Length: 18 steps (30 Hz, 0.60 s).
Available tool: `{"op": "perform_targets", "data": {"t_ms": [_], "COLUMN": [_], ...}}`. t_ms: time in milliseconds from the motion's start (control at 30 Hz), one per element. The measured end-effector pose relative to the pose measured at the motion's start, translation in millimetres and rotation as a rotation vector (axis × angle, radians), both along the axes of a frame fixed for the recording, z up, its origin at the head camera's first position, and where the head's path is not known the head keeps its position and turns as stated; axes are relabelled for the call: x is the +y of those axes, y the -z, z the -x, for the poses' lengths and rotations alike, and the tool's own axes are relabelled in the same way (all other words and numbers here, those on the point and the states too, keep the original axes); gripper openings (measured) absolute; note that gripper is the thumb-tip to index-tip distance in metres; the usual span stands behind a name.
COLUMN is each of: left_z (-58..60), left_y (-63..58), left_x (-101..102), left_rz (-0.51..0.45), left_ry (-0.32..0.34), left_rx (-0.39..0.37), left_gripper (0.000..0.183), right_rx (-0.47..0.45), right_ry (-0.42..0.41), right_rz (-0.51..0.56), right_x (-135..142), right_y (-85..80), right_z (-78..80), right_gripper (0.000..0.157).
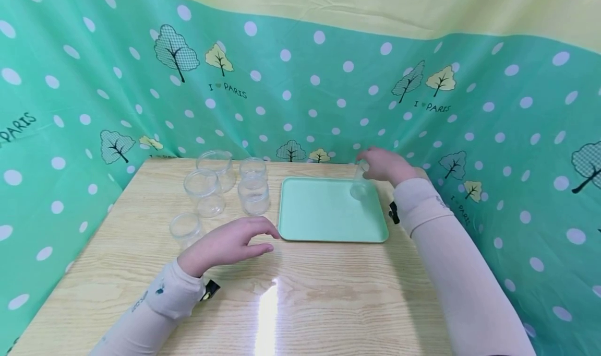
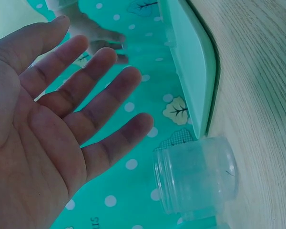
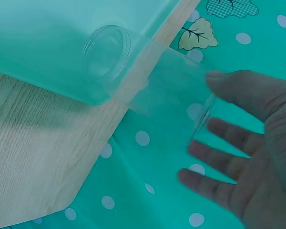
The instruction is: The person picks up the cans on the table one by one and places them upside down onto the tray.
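Note:
Over the far right corner of the pale green tray, my right hand holds a tall clear jar by its rim. The jar stands upright, its round base on the tray. In the right wrist view the thumb lies at one side of the rim and fingertips at the other. My left hand hovers with spread fingers left of the tray's near left corner, holding nothing. Its palm shows in the left wrist view, with a short clear jar beyond the fingers.
Several clear jars stand on the left of the wooden table: a wide jar at the back, another wide jar, a short jar, and a jar partly behind my left hand. A green dotted curtain hangs close behind the table.

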<state>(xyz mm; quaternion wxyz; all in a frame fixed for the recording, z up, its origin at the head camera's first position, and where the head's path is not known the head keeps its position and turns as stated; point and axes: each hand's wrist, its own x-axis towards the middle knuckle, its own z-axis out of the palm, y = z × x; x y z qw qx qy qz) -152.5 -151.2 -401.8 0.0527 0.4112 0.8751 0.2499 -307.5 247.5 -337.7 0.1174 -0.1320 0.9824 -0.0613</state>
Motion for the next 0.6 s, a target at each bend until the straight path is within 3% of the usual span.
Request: {"op": "perform_targets", "data": {"t_ms": [367, 600], "left_z": [0.0, 0.1], "left_y": [-1.6, -3.0], "left_x": [-2, -3], "left_rz": [-0.002, -0.013], "left_ry": [0.0, 0.004], "left_rx": [0.004, 0.006], "left_gripper": [0.022, 0.022], "right_rx": [0.152, 0.303], "right_ry": [-0.06, -0.121], "right_rz": [0.061, 0.146], "right_x": [0, 0], "right_y": [-8.3, -12.5], "right_z": [-3.9, -24.9], "right_gripper": [0.047, 0.045]}}
